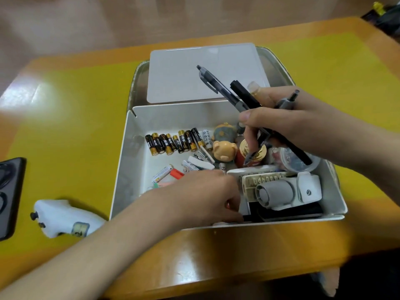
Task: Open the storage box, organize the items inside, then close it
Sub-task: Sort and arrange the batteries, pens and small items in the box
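Standing open near the front edge of the table [65,100], the white storage box [127,169] has its lid [184,72] off and lying flat just behind it, on a metal tray [279,63].

Contents, left part: a row of black-and-gold batteries [173,142] side by side near the far wall; loose white batteries [190,165], an orange piece [176,173] and other small items on the floor of the box.

Contents, middle: a tan bear figurine [224,150], with a gold-and-red container [244,156] just beside it.

Contents, right part: a clear round tub [292,163], a white remote control [259,179] and a grey-and-white handheld device [285,191], stacked over dark flat objects.

Right hand [287,120]: raised over the right part of the box, fingers curled round a bundle of pens [238,94]; the pens slant from upper left to lower right, with their tips low over the gold-and-red container and the tub.

Left hand [207,191]: reaching into the near part of the box, palm down, forearm crossing the front wall; fingertips bent down against a dark flat object at the bottom, whether they grasp it cannot be told.

Outside the box, on the table to the left: a white controller-like object [62,217] and a black device [10,195] at the edge of view.
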